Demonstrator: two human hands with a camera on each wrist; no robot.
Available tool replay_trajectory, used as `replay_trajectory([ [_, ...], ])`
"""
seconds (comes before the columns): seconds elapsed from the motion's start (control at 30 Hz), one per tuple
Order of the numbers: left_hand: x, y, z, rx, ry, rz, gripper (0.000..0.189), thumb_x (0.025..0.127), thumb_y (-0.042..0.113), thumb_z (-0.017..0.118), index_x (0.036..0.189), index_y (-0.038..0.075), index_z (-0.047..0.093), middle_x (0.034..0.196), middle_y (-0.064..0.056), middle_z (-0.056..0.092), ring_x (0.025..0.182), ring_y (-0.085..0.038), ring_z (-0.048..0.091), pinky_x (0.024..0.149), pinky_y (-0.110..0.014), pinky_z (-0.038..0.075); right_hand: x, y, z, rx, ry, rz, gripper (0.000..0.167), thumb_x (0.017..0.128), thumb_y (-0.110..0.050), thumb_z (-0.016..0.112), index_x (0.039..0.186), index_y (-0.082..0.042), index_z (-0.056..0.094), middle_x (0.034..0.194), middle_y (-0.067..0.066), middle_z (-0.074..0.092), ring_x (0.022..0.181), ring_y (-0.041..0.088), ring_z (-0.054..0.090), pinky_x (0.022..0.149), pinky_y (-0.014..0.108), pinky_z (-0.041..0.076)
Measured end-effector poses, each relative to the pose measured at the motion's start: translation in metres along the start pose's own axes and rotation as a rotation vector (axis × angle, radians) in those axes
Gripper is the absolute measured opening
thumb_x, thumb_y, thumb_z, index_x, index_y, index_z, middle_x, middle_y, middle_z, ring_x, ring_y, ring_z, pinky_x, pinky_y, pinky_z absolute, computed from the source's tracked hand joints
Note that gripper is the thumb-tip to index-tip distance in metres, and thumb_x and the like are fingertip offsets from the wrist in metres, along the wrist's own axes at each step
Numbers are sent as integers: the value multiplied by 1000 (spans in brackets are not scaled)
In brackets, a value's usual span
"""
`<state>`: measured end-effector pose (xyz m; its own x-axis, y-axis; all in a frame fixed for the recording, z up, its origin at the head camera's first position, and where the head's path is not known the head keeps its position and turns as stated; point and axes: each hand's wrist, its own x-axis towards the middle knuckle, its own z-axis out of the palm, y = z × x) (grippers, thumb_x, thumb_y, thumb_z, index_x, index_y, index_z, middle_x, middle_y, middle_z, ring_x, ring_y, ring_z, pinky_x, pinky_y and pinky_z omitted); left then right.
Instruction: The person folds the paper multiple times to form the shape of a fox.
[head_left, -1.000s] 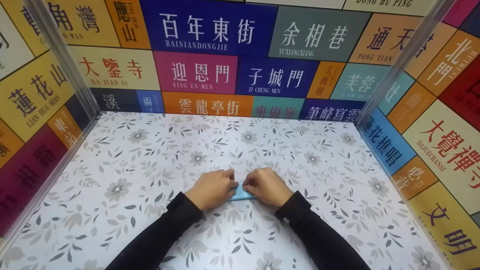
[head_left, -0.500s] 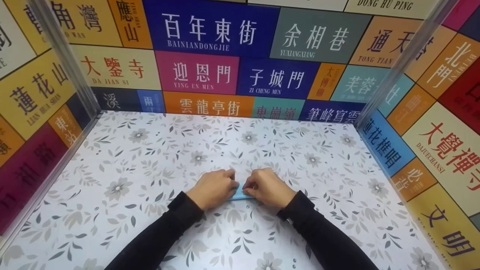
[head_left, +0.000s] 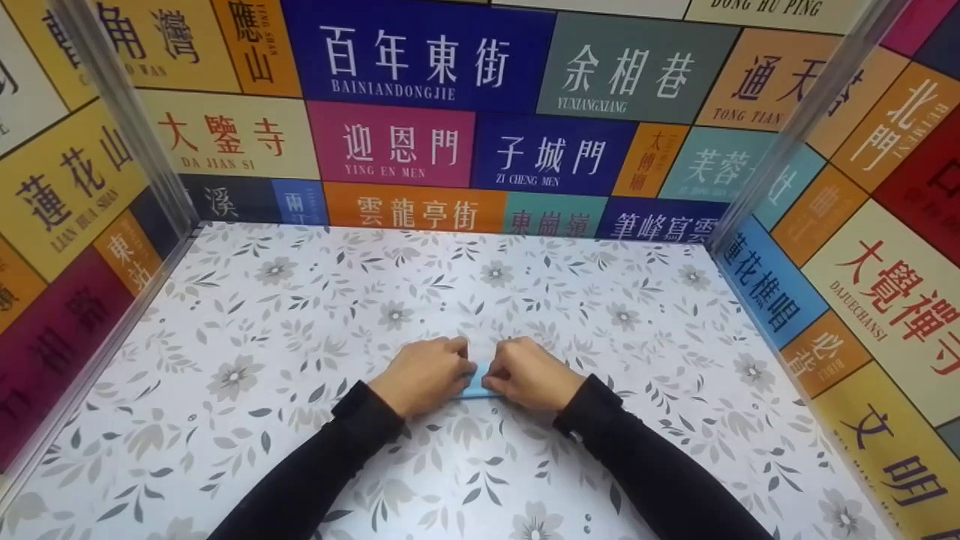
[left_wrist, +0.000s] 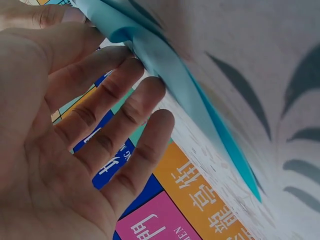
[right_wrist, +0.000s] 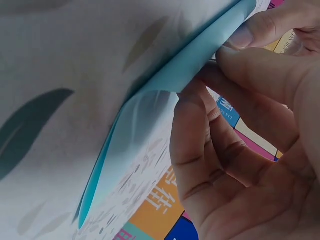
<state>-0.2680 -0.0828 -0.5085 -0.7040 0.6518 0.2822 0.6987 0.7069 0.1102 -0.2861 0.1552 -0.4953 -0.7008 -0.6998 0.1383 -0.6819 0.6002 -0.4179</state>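
Left fingers (left_wrist: 107,65): pinching blue paper (left_wrist: 170,65)
Right fingers (right_wrist: 190,132): pinching it, just beside
Paper between them: probably best kept evenly taut, edges aligned, creased outward

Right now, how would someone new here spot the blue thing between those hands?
Find the white tabletop, then look near its middle, where the left hand and right hand nearly meet. Both hold a folded light-blue sheet, showing in the gap. Unlike the grey flowers printed around it, it is plain and blue.

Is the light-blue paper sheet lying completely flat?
No, the sheet curls into an open fold, pinched by the bare right hand.
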Motion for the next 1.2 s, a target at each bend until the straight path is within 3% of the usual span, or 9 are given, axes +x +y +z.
replay_trajectory([
  [0.27,2,-2,2,-104,6,44,14,108,17,79,102,18,92,109,-2,82,92,-26,77,77,-44,66,0,0,-1,-9,1,-21,10,100,-8,88,90,-7,91,82,5,76,74,9,62,70,23,53],
  [0.57,4,-7,1,-173,-58,27,18,107,12,79,114,19,93,109,-4,81,95,-25,76,84,-44,67,3,-5,-6,3,3,-21,2,97,-6,91,97,-8,92,86,5,81,76,11,67,72,24,57],
  [0.8,8,-11,-2,-177,-65,72,11,102,10,81,100,13,91,106,-5,80,91,-27,76,83,-43,66,7,-13,-3,35,1,-44,6,93,-6,95,95,-10,91,89,4,86,82,18,80,81,30,67],
  [1.2,9,-17,-5,-207,-134,71,21,99,12,86,117,19,93,115,-4,81,99,-27,77,91,-46,67,12,-9,3,67,-36,40,9,86,-2,92,83,-10,90,79,1,86,73,12,78,74,25,63],
])
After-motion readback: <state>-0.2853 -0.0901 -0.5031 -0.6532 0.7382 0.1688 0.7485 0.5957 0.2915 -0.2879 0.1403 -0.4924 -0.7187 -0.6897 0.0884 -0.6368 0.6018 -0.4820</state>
